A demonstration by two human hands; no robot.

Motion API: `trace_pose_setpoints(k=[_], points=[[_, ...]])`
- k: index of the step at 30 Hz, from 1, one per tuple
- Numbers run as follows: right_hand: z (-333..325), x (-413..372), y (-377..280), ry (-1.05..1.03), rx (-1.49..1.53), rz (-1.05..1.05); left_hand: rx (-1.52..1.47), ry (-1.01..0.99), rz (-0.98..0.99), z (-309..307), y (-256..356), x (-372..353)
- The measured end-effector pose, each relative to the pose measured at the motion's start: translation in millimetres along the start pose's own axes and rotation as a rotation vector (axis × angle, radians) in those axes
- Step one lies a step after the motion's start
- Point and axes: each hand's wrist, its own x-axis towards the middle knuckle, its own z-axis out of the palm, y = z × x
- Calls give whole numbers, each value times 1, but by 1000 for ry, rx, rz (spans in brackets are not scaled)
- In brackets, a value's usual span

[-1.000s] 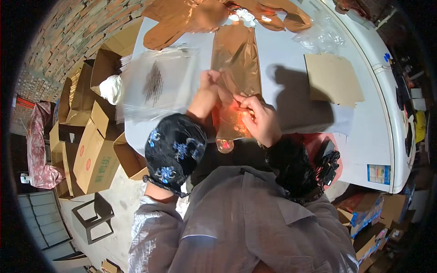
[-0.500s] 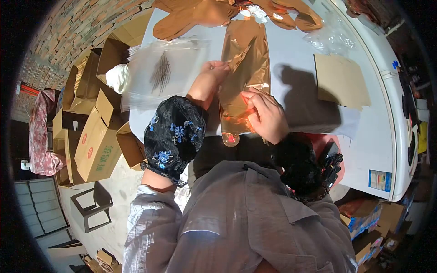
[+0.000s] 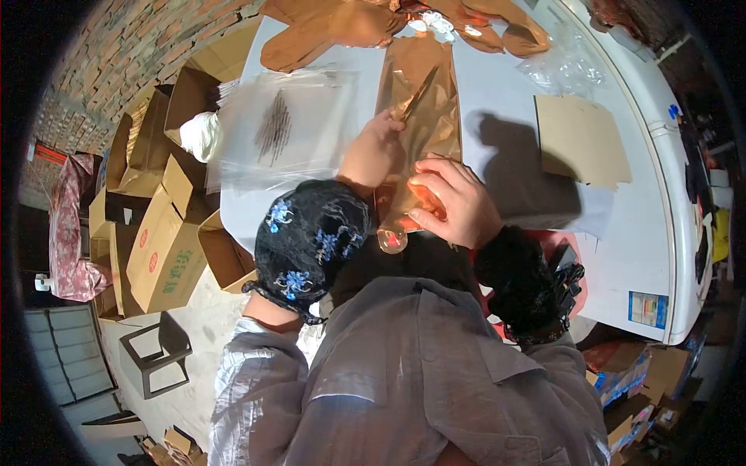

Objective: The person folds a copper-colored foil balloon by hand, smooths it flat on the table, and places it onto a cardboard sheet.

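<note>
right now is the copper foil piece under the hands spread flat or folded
Mostly spread flat: the copper foil piece lies lengthwise on the white table, with one raised crease by the left hand.

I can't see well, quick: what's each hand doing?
Left hand: closed, pinching a fold of the copper foil balloon.
Right hand: fingers curled, gripping the balloon's lower end.

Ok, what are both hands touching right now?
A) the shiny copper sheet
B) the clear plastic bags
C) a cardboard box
A: the left hand grips a fold of the shiny copper sheet, and the right hand curls over its near end.
</note>
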Motion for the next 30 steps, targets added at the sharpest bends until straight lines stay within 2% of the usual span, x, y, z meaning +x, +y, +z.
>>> trace_pose_setpoints(k=[3,6,11,15,18,19,22,25,30], points=[[1,-3,1,-15,1,11,139,54,106,8,11,-7],[3,-5,4,6,-9,1,111,97,62,13,17,-11],[7,-6,8,41,-4,-20,154,127,134,17,10,-11],[1,-11,29,111,27,69,148,155,135,22,5,-13],[-13,-1,38,178,210,156,150,141,139,20,7,-14],[-21,3,35,78,163,172,145,135,133,20,7,-13],[-14,2,41,-51,-9,117,132,119,123,20,7,-13],[-11,-2,38,-120,-90,31,121,104,118,17,7,-13],[-10,-10,42,-170,-90,42,102,84,100,17,11,-14]])
